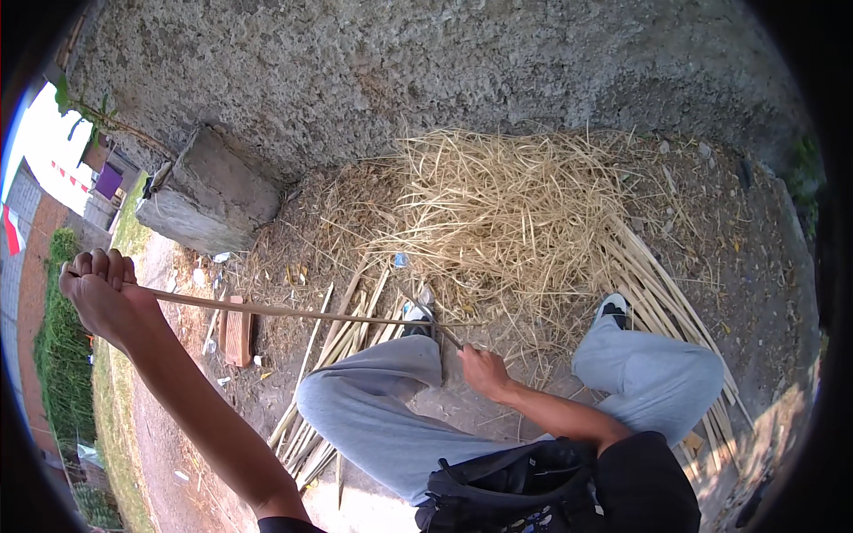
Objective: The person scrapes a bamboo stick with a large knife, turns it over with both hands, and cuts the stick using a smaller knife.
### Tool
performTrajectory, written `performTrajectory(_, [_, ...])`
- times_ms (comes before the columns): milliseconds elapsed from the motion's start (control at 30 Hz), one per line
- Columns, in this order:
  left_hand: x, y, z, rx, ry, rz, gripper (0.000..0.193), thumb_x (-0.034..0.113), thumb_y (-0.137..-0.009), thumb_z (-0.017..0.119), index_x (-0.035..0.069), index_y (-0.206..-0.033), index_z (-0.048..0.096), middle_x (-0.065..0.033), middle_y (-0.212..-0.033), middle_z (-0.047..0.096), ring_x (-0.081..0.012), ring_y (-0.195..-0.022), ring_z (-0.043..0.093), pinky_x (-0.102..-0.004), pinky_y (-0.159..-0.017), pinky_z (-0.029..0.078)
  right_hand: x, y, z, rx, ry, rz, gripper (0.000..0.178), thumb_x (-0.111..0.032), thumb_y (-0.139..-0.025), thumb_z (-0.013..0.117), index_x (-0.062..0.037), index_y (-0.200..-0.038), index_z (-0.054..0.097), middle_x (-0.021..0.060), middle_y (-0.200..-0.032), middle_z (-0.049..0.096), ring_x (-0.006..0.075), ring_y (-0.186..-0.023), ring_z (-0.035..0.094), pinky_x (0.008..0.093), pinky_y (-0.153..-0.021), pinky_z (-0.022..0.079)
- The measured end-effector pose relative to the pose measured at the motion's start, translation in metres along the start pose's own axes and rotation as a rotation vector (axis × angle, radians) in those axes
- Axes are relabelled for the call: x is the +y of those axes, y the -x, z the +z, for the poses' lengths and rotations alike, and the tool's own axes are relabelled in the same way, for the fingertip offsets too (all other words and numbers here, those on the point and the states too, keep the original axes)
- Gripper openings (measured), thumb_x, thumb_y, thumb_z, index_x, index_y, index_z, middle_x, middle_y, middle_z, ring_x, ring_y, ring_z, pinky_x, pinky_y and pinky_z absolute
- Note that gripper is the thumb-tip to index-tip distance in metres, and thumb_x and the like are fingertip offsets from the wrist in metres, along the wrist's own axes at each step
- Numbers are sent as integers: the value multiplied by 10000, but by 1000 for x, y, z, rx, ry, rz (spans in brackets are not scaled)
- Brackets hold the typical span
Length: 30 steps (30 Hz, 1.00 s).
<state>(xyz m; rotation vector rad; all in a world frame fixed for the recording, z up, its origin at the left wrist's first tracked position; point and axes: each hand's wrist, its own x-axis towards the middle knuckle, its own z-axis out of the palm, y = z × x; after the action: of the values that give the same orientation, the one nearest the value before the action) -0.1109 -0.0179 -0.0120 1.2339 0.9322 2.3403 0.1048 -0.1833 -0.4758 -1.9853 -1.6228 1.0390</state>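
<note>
**A thin cane strip stretched between two hands**

The strip [293,311] runs nearly level above the person's left knee [373,391], from one fist to the other. The left hand [99,298] is raised out to the side, its grip wrapped tight round the strip's far end. The right hand [484,371], low between the knees, is curled shut on the near end, where a dark blade [444,333] seems to meet the strip. Beyond the knee lies a straw pile [498,213]; split canes [662,293] lie by the right foot, a brick [237,330] and a concrete block [209,191] lie left of the pile.
</note>
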Motion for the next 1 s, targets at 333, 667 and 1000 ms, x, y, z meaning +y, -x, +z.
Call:
performTrajectory(333, [3,11,13,-17,24,-11,187,-53,-839,293,101,-735,319,2,-649,317,-90,-541,245,-261,-499,206,60,-13,21,-7,56,113,263,-174,-953,458,38,-1038,587,293,-831,653,464,-785,660,539,-676,525])
performTrajectory(667, [-9,-5,4,11,45,-6,213,89,-969,359,98,-757,348,6,-696,337,-94,-529,240,-260,-501,212,132,-6,26,-106,158,181,240,-142,-931,465,53,-1019,574,305,-846,646,437,-835,669,510,-678,533])
performTrajectory(1000, [-14,-6,-4,81,8,-6,243,118,-972,352,116,-731,326,9,-678,313,-97,-544,256,-262,-514,208,140,6,33,-123,96,400,296,-130,-946,430,16,-1149,588,291,-1030,642,433,-1000,638,494,-811,531])
